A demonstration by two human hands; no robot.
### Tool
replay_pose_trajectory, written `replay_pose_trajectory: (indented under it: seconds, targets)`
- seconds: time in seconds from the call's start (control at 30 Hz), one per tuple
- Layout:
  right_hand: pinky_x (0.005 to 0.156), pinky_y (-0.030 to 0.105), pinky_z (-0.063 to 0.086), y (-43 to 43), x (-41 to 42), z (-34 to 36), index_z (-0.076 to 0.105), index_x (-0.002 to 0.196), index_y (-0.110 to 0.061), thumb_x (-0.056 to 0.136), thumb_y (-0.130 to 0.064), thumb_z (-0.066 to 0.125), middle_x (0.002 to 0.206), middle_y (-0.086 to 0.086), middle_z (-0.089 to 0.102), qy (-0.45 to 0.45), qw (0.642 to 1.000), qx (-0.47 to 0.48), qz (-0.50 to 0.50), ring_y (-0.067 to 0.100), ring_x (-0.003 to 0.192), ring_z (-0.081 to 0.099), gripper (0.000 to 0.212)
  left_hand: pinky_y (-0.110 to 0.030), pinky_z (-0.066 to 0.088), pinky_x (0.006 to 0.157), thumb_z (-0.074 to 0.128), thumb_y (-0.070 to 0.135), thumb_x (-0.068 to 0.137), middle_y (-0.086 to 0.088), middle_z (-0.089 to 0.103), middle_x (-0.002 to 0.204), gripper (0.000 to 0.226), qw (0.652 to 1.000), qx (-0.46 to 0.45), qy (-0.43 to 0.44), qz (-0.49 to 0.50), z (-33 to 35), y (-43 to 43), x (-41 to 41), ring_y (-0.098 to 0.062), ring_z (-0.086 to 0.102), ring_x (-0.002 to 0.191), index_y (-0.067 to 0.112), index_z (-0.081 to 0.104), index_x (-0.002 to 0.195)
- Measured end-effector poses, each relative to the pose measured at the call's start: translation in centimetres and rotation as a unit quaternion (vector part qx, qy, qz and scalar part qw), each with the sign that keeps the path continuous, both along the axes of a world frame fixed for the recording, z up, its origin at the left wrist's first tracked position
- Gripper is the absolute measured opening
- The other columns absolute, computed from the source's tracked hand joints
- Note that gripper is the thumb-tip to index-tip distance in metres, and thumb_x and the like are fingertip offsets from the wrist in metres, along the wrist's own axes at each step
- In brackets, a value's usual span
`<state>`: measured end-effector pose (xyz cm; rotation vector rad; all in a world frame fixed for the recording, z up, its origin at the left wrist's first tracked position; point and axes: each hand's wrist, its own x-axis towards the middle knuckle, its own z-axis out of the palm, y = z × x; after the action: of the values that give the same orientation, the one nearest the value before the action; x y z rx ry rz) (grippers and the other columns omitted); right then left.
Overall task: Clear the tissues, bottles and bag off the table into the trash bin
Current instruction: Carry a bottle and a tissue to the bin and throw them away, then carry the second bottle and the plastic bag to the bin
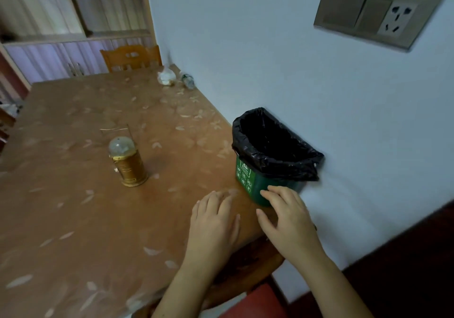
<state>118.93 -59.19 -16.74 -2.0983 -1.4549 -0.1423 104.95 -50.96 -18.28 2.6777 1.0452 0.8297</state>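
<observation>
A small green trash bin (253, 182) lined with a black bag (270, 145) stands on the table's right edge against the wall. My left hand (213, 221) lies flat on the tablecloth just left of the bin, fingers straight. My right hand (287, 217) hovers at the bin's near side, fingers spread and touching its lower wall. At the far corner of the table lie a crumpled white bag or tissue wad (166, 76) and a clear plastic bottle (188, 79) on its side. Both hands hold nothing.
A brown table (73, 219) with a leaf-patterned cloth fills the view. A gold lantern with a clear dome (127, 162) stands mid-table. A wooden chair (131, 57) sits at the far end, shelves behind it. A switch and socket panel (375, 15) is on the wall.
</observation>
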Motion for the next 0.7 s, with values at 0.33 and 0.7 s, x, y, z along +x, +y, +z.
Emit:
replay_pose_trajectory:
  seconds: [0.33,0.7]
  targets:
    - [0.093,0.047,0.045,-8.0,-5.6,-0.5,0.062,0.112,-0.007,0.083,-0.030,0.056,0.116,0.010,0.060,0.038,0.997,0.021,0.057,0.029,0.113,0.049,0.037,-0.048,0.052,0.083,0.041,0.033,0.080,-0.011,0.065,0.106,0.040,0.999,0.008,0.013,0.048,0.4,-10.4,-6.9,-0.031,0.061,0.102,0.010,0.063,0.104]
    - [0.093,0.053,0.043,-13.9,-15.1,-1.1,0.064,0.108,-0.008,0.079,-0.029,0.054,0.115,0.010,0.062,0.066,0.987,0.015,0.148,0.030,0.113,0.052,0.037,-0.046,0.050,0.086,0.043,0.032,0.080,-0.011,0.066,0.107,0.041,0.988,-0.012,0.033,0.149,0.9,-19.0,-16.7,-0.032,0.061,0.102,0.007,0.065,0.104]
